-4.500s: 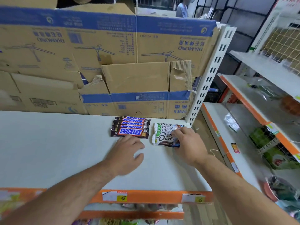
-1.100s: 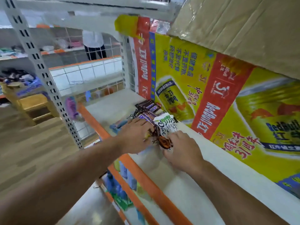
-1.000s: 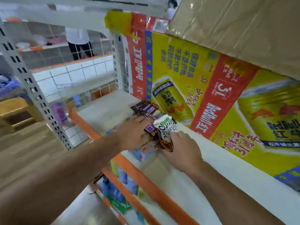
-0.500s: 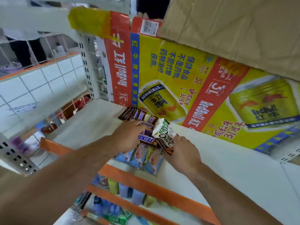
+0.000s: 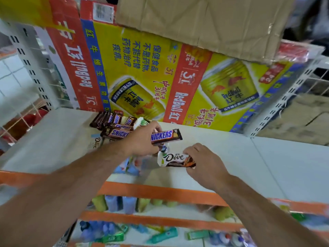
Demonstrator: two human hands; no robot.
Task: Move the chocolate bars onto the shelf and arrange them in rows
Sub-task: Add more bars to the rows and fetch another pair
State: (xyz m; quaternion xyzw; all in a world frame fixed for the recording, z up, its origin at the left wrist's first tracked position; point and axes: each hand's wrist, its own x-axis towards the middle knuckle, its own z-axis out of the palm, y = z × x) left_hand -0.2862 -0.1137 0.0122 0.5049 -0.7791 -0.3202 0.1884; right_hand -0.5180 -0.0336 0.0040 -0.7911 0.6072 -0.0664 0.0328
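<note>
My left hand (image 5: 142,139) grips a brown Snickers bar (image 5: 166,136) and holds it level above the white shelf (image 5: 267,157). My right hand (image 5: 204,161) pinches the right end of a white Dove bar (image 5: 175,159) just over the shelf near its front. Behind my left hand lies a loose pile of Snickers bars (image 5: 112,123), some stacked, with another Dove bar (image 5: 97,142) at the pile's front left. Blue-wrapped bars (image 5: 128,166) lie under my left wrist, partly hidden.
Yellow and red Red Bull cartons (image 5: 142,68) form the back wall, with a plain cardboard box (image 5: 204,24) above. An orange strip (image 5: 160,191) edges the shelf front. The lower shelf (image 5: 142,234) holds small packets. White slotted uprights (image 5: 32,68) stand at left and right.
The view swung from another shelf to this one. My left hand has lifted one Snickers bar off the pile and my right hand has drawn one Dove bar away to the right.
</note>
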